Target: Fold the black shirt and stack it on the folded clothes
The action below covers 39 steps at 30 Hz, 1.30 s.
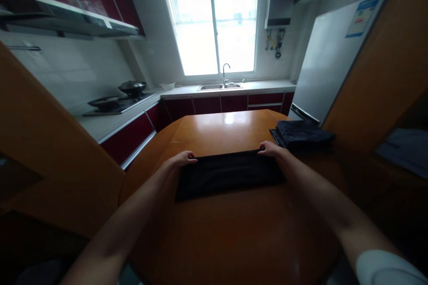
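Note:
A dark folded cloth (pixel 229 173) lies flat on the round orange wooden table (pixel 234 240) in front of me. My left hand (pixel 182 159) is closed on the cloth's far left corner, fingers curled over its edge. My right hand (pixel 270 149) pinches the far right corner the same way. Both forearms reach in from the bottom of the view along the cloth's two ends.
A stack of dark folded clothes (pixel 302 137) sits on the table's far right. Beyond are a counter with a sink (pixel 220 86) under a bright window, a stove with pans (pixel 117 98) on the left, a white fridge (pixel 331 58) on the right.

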Motion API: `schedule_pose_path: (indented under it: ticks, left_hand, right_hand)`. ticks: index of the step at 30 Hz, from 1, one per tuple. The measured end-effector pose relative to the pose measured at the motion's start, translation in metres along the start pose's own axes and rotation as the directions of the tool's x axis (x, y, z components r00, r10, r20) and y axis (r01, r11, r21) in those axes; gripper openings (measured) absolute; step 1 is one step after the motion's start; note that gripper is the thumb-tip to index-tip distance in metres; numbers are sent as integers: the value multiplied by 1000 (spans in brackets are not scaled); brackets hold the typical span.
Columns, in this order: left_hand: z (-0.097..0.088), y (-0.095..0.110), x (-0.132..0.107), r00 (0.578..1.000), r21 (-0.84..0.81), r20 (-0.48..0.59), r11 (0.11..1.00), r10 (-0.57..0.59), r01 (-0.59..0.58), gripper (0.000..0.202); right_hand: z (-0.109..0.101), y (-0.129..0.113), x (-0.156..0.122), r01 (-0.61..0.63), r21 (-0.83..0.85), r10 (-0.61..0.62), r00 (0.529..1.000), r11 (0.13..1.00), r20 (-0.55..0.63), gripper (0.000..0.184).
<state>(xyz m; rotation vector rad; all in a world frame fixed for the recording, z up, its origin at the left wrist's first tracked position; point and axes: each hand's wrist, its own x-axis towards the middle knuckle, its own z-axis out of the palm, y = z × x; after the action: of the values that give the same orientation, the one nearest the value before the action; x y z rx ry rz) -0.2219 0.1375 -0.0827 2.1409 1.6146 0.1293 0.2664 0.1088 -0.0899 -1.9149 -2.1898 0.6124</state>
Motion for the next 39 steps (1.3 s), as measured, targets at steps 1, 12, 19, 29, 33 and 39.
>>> schedule_pose_path:
  ticks: [1, 12, 19, 29, 33, 39]
  left_hand:
    - [-4, 1, 4, 999, 0, 40, 1000, -10, 10, 61]
    - [-22, 9, 21, 979, -134, 201, 990, -12, 39, 65]
    - [-46, 22, 7, 978, -214, 154, 971, 141, -106, 56]
    - [-92, 46, -58, 743, -14, -543, 881, 390, -473, 35]
    - [-28, 31, -99, 690, 44, -597, 875, 410, -482, 26]
    - [68, -3, -181, 725, 286, -386, 821, 571, -494, 25]
  right_hand:
    - [-5, 1, 5, -12, 22, 11, 999, 1000, 34, 35]
    - [-25, 0, 13, -161, 208, 119, 973, 965, 199, 41]
    - [-55, -15, -3, -34, 277, 29, 999, 960, 20, 37]
    - [-122, -21, -47, 452, 162, -302, 782, 877, -546, 19]
    - [-69, -8, -87, 587, 57, -482, 713, 808, -509, 6]
    - [30, 19, -170, 547, -43, -545, 817, 836, -188, 23]
